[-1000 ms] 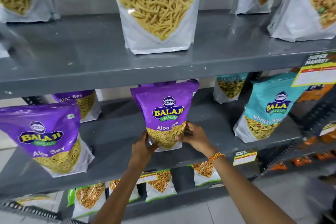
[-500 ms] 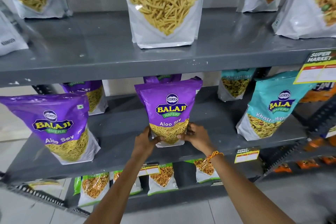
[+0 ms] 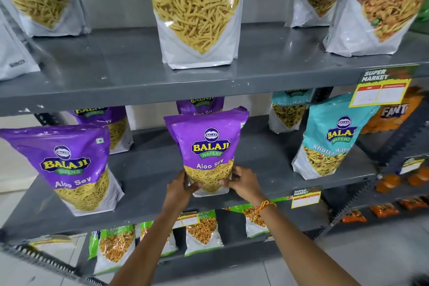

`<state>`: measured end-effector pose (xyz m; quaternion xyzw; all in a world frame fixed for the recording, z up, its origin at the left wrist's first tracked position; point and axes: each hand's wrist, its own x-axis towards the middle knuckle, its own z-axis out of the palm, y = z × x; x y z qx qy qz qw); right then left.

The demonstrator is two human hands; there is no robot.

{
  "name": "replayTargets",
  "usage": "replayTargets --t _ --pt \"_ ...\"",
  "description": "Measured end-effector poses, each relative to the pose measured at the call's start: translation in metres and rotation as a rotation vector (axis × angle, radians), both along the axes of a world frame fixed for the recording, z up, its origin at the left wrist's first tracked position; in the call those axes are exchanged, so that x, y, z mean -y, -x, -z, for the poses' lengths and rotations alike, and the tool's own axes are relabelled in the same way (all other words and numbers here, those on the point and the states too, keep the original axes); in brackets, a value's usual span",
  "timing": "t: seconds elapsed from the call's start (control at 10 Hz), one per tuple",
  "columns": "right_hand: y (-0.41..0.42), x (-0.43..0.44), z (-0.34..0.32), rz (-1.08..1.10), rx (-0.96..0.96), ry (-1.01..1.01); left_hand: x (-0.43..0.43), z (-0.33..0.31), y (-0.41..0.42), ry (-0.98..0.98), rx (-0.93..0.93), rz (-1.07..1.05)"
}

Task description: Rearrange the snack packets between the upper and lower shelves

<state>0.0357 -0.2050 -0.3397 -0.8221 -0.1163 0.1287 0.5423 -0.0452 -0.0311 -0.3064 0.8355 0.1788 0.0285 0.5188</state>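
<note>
A purple Aloo Sev packet (image 3: 207,146) stands upright near the front of the middle grey shelf (image 3: 148,169). My left hand (image 3: 182,187) grips its lower left corner and my right hand (image 3: 243,182) grips its lower right corner. A second purple packet (image 3: 200,105) stands right behind it. On the upper shelf (image 3: 116,69), directly above, stands a white packet of yellow sev (image 3: 197,11). Another purple Aloo Sev packet (image 3: 67,167) leans at the left of the middle shelf.
Teal Khatta Mitha packets (image 3: 329,139) stand to the right on the middle shelf. White packets (image 3: 380,7) fill the upper shelf's right and left ends. Green-edged packets (image 3: 204,232) line the bottom shelf. Price tags (image 3: 380,88) hang from the shelf edges. Orange packets (image 3: 394,114) sit at far right.
The view has tilted up slightly and shifted. Both hands stay on the purple packet's lower corners; the packet stays upright in about the same spot on the middle shelf.
</note>
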Motion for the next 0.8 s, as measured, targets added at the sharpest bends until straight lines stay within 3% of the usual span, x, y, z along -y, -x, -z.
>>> replayTargets --t 0.5,0.8 --pt "0.003 -0.005 -0.003 0.033 -0.008 0.026 -0.004 0.004 -0.001 0.027 -0.018 0.001" --pt "0.003 -0.007 -0.009 0.009 -0.003 0.028 -0.001 -0.004 -0.002 -0.076 -0.042 0.029"
